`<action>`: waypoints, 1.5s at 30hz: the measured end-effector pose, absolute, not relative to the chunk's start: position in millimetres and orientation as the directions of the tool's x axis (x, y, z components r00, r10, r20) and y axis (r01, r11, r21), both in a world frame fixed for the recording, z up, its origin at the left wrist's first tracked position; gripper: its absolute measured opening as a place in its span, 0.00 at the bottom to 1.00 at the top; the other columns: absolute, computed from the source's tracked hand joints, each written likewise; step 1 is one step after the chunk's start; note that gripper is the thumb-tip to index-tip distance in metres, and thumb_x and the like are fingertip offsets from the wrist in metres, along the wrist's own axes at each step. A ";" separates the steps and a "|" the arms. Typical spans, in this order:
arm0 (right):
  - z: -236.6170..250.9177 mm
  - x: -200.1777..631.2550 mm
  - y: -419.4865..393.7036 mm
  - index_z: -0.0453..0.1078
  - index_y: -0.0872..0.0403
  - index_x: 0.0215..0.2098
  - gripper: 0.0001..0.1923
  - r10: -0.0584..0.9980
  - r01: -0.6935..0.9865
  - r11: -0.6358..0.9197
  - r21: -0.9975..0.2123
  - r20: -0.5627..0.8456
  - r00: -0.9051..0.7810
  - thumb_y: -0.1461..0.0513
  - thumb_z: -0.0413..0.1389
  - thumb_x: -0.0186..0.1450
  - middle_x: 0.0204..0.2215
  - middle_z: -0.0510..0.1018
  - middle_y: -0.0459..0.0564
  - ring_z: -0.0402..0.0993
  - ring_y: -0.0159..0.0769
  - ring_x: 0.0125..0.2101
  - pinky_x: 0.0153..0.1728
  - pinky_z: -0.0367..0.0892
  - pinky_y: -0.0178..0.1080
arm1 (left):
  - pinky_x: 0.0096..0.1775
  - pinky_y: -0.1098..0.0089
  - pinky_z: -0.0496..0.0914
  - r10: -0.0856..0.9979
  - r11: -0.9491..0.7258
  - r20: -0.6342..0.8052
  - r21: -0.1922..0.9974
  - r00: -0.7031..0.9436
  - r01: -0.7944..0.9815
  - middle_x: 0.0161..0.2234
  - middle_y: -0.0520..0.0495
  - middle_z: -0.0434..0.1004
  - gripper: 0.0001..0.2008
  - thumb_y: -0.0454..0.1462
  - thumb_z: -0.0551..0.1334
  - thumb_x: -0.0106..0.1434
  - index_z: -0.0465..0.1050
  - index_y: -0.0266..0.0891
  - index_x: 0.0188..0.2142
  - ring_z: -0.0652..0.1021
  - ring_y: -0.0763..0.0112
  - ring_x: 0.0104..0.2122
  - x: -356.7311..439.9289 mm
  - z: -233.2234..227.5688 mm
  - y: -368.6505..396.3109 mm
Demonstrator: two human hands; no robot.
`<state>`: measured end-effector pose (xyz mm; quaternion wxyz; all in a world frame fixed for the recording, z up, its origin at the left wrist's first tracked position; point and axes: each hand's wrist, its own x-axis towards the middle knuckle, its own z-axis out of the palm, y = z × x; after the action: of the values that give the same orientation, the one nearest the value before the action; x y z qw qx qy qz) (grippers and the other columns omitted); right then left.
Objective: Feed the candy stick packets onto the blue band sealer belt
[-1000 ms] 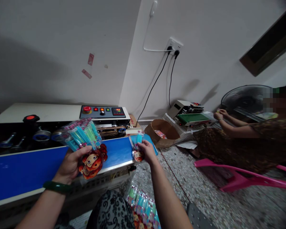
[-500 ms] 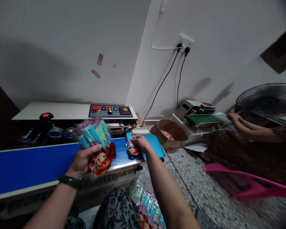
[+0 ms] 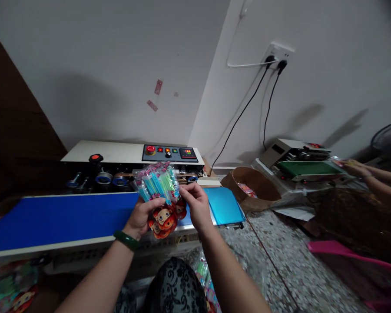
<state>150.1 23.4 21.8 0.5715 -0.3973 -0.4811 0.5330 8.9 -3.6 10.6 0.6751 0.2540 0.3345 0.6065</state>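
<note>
My left hand (image 3: pixel 141 217), a green bangle on its wrist, is closed around a fanned bundle of clear packets (image 3: pixel 159 184) above the machine's blue belt (image 3: pixel 74 215). Each packet holds blue or green straw-like tubes, with a red-haired cartoon head at the lower end. My right hand (image 3: pixel 197 206) pinches a packet at the bundle's right edge with thumb and forefinger; how much it grips is partly hidden. Behind my hands stands the white sealing machine (image 3: pixel 104 153) with its red button and lit display.
A blue tray-like plate (image 3: pixel 226 206) ends the belt. Right of it stand a cardboard box (image 3: pixel 267 191) with packets inside and another machine with a green belt (image 3: pixel 309 169), a co-worker's hands (image 3: pixel 353 167) beside it. More packets (image 3: pixel 203 274) lie in plastic below. A pink stool (image 3: pixel 352 256) is at right.
My right hand has lifted a packet from the belt's right end and brought it left to the bundle. The view has turned left; my left hand still holds the bundle.
</note>
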 end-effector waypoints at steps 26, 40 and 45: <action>-12.9 216.7 41.3 0.64 0.55 0.31 0.15 0.969 -0.364 -0.006 -0.932 -0.095 0.229 0.62 0.62 0.46 0.26 0.77 0.45 0.74 0.35 0.25 0.30 0.70 0.38 | 0.26 0.71 0.73 0.948 0.183 -0.315 0.674 -0.053 -0.716 0.19 0.53 0.76 0.09 0.28 0.68 0.39 0.69 0.37 0.19 0.76 0.69 0.21 2.3 17.6 0.9; -44.8 244.2 58.0 0.58 0.53 0.22 0.14 0.900 -0.289 -0.313 -0.905 -0.380 0.213 0.68 0.59 0.40 0.14 0.70 0.40 0.70 0.34 0.17 0.21 0.67 0.37 | 0.22 0.71 0.74 0.929 0.228 -0.367 0.667 -0.047 -0.709 0.19 0.52 0.76 0.08 0.28 0.67 0.38 0.71 0.39 0.19 0.76 0.67 0.19 -2.8 19.0 -1.8; -42.8 232.1 66.0 0.61 0.55 0.21 0.11 0.901 -0.256 -0.367 -0.894 -0.410 0.143 0.69 0.58 0.40 0.14 0.70 0.42 0.69 0.32 0.17 0.20 0.66 0.34 | 0.24 0.72 0.74 0.945 0.169 -0.318 0.679 -0.079 -0.715 0.21 0.53 0.77 0.09 0.27 0.67 0.38 0.71 0.39 0.19 0.76 0.68 0.21 -2.0 21.7 -1.9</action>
<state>232.1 66.0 -42.8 0.4886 -0.5767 -0.2794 0.5922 -2.0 -1.9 21.7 0.6617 0.1505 0.3826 0.6269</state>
